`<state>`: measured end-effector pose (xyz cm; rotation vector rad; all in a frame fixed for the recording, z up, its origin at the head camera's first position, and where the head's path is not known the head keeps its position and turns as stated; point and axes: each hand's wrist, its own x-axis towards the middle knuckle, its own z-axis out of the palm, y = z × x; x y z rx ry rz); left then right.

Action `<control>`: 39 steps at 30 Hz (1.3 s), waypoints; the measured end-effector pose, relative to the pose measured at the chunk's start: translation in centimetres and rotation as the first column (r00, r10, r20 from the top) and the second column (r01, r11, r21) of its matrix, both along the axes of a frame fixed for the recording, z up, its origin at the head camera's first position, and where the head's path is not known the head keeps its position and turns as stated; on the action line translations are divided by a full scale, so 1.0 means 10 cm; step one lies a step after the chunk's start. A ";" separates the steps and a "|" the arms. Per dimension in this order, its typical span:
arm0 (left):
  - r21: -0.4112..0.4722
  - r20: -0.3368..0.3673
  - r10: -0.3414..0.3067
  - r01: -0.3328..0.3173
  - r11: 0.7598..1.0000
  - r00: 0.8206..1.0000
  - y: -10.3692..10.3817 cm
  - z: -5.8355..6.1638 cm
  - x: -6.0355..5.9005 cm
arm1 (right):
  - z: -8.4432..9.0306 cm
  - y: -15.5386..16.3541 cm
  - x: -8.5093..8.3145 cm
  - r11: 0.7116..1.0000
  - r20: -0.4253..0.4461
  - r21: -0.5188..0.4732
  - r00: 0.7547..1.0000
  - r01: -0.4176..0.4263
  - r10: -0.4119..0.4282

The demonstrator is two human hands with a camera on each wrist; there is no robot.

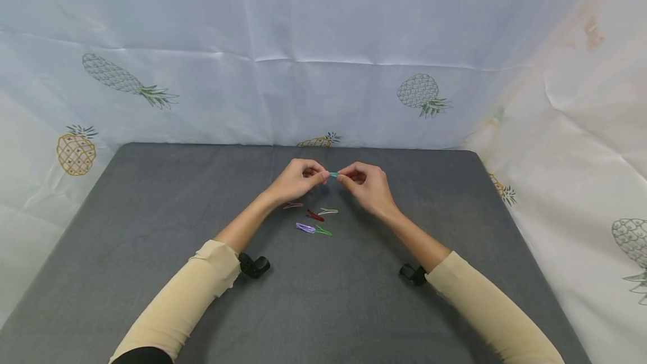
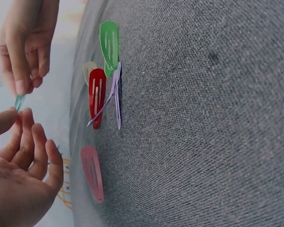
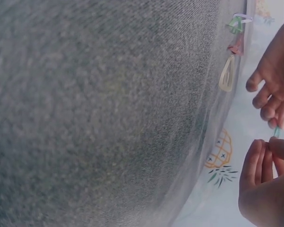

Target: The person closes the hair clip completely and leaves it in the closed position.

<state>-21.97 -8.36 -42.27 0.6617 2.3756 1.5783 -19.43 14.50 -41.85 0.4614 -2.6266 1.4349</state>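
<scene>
Here the small teal metal snap hair clip (image 1: 333, 174) was held in the air between the two hands, its long axis running left to right, one end toward each set of fingertips. The left hand (image 1: 297, 180) pinched the left end between thumb and forefinger, and the right hand (image 1: 368, 185) pinched the right end the same way, the other fingers of both loosely curled. Neither hand was the nearer; they met at the clip, above the far middle of the grey cloth-covered table (image 1: 151, 212).

On the cloth just below and toward the person lay the other clips, well clear of the held one: a pink snap clip (image 1: 292, 205) nearest the left wrist, a cream snap clip (image 1: 328, 211), a dark red snap clip (image 1: 315, 216), a lilac snap clip (image 1: 305, 228), which was sprung open, and a green snap clip (image 1: 323, 231). In the left wrist view the lilac one overlapped the red and green. Nothing stood between the fingers and the teal clip. A white pineapple-printed sheet (image 1: 323, 44) hung behind.
</scene>
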 end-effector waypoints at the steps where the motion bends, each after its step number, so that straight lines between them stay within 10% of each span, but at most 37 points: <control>1: -0.003 0.005 -0.003 0.003 1.000 1.000 0.00 0.00 0.00 | 0.00 0.00 0.00 1.000 -0.008 0.004 1.000 -0.001 0.001; 15: 0.003 0.084 0.008 -0.009 1.000 0.996 -0.05 -0.02 -0.02 | -0.05 0.08 -0.03 0.996 0.018 -0.065 0.998 -0.064 0.065; 39: -0.029 0.004 0.030 -0.030 0.999 1.000 -0.08 -0.06 -0.01 | -0.12 0.06 -0.07 0.992 0.153 -0.098 0.983 -0.083 0.097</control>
